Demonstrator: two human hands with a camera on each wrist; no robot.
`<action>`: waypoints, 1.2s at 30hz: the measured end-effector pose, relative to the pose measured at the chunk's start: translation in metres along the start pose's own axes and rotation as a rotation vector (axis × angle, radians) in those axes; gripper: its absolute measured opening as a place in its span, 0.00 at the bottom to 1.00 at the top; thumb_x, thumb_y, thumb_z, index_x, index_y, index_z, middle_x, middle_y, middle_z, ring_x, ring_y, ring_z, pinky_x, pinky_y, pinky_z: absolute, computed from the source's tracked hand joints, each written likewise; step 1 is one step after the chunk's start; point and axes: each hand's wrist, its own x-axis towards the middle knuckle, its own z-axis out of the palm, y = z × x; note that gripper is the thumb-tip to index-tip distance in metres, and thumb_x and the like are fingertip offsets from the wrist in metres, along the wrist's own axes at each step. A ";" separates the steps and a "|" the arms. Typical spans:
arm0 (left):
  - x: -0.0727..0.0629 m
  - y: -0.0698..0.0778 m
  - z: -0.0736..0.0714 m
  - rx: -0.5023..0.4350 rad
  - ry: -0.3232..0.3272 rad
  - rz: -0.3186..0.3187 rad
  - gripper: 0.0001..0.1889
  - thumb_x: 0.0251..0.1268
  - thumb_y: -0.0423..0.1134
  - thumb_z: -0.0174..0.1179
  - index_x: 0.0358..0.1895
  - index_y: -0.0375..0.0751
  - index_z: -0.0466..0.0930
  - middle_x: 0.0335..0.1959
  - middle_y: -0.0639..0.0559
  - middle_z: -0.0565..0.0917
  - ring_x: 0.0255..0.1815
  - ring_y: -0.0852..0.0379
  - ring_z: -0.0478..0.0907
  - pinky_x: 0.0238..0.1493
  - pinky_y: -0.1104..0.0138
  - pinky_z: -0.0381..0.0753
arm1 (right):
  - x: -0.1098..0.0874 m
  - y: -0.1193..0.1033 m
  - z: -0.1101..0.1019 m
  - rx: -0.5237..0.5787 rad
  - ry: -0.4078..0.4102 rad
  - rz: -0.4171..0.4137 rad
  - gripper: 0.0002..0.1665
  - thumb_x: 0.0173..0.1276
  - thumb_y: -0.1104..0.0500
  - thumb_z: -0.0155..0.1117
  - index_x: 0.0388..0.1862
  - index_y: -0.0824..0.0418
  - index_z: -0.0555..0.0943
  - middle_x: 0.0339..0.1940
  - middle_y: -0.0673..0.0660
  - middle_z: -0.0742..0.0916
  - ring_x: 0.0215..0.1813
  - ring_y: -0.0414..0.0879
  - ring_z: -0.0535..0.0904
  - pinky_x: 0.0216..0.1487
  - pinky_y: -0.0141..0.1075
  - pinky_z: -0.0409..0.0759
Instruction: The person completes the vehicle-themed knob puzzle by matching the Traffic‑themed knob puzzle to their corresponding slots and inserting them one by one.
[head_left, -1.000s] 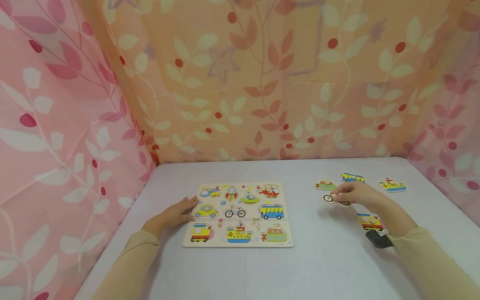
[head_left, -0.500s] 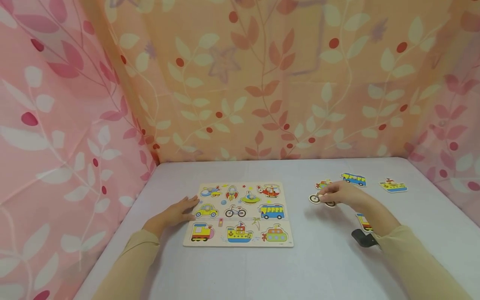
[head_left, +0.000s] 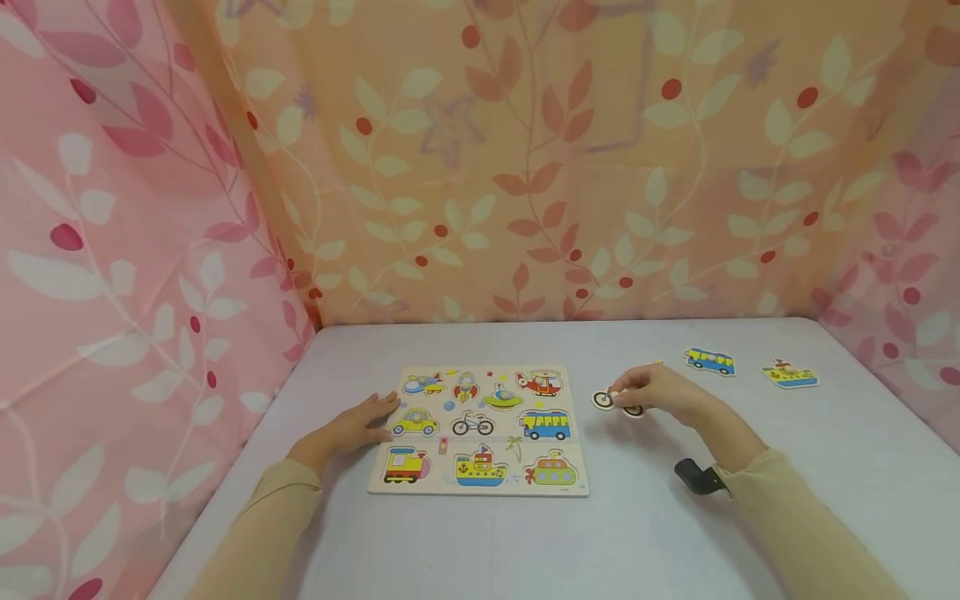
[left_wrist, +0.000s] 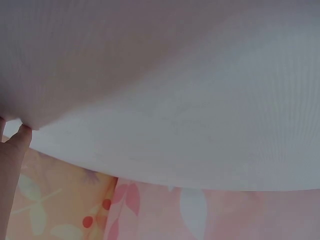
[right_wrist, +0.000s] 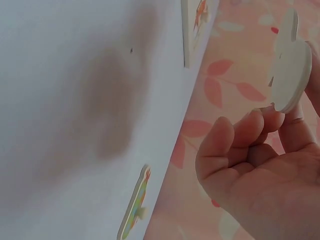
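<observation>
My right hand (head_left: pixel 667 393) pinches a bicycle puzzle piece (head_left: pixel 603 400) above the table, just right of the wooden puzzle board (head_left: pixel 504 427). In the right wrist view, the piece's pale underside (right_wrist: pixel 291 70) faces the camera, held clear of the tabletop. My left hand (head_left: pixel 351 432) rests with extended fingers at the board's left edge. Pieces with knobs sit in the plane, rocket, saucer, helicopter and car places. A bicycle picture (head_left: pixel 472 424) shows in the middle row, without a knob. Only a fingertip (left_wrist: pixel 22 134) and part of the hand appear in the left wrist view.
A bus piece (head_left: pixel 709 362) and a ship piece (head_left: pixel 789 373) lie at the back right. The submarine piece (right_wrist: pixel 134 207) is mostly behind my right hand in the head view. A black wrist device (head_left: pixel 697 477) hangs under the right forearm. Floral curtains (head_left: pixel 480 167) surround the table.
My right hand has carried the bicycle piece leftward toward the board. Its forearm now hides the train piece, and the hand covers most of the submarine piece. My left hand stays put.
</observation>
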 end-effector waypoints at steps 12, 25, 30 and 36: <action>-0.001 0.003 -0.001 0.002 0.001 0.013 0.38 0.65 0.48 0.62 0.75 0.42 0.57 0.78 0.45 0.53 0.77 0.36 0.39 0.70 0.37 0.42 | 0.012 -0.009 0.019 0.003 -0.003 0.023 0.15 0.63 0.57 0.70 0.43 0.67 0.83 0.27 0.51 0.82 0.34 0.47 0.74 0.40 0.41 0.73; 0.000 0.002 -0.001 0.008 -0.003 0.013 0.38 0.66 0.49 0.61 0.75 0.43 0.57 0.78 0.46 0.53 0.77 0.36 0.39 0.70 0.38 0.42 | 0.025 -0.018 0.037 0.017 -0.039 0.037 0.14 0.64 0.58 0.69 0.44 0.66 0.83 0.29 0.53 0.82 0.34 0.48 0.75 0.41 0.42 0.73; -0.001 0.002 -0.001 0.023 0.001 0.018 0.38 0.65 0.49 0.61 0.75 0.43 0.57 0.78 0.46 0.53 0.77 0.36 0.40 0.70 0.38 0.43 | 0.030 -0.021 0.045 0.002 -0.038 0.045 0.14 0.63 0.57 0.70 0.43 0.65 0.84 0.31 0.54 0.83 0.36 0.48 0.75 0.41 0.39 0.72; 0.000 0.000 0.000 0.008 -0.004 -0.013 0.39 0.65 0.50 0.62 0.76 0.46 0.56 0.78 0.48 0.52 0.78 0.38 0.38 0.70 0.38 0.43 | 0.034 -0.022 0.055 0.022 -0.056 0.046 0.11 0.63 0.58 0.70 0.40 0.64 0.84 0.31 0.53 0.83 0.34 0.47 0.75 0.40 0.37 0.73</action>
